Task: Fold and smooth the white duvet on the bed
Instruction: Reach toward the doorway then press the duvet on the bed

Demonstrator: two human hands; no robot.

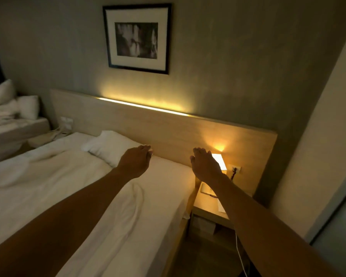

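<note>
Hands: I am seeing two, both reaching out over the head of the bed, holding nothing.
Left hand (135,161): it is hovering above the sheet beside the pillow, its grip hanging loosely curled, fingers pointing down.
Right hand (205,164): it is hovering over the bed's right edge in front of the lamp, its grip relaxed and slightly spread.
Duvet (38,182): one, white, lying rumpled across the left part of the bed, its edge forming a rolled fold under my left forearm.
Pillow (106,147): one on this bed, lying against the headboard (168,126).
Lamp (219,161): one, glowing on the nightstand (208,208).
Picture (137,38): one, framed, hanging on the wall.
Second bed (14,126): one at far left, carrying heaped white bedding.
</note>
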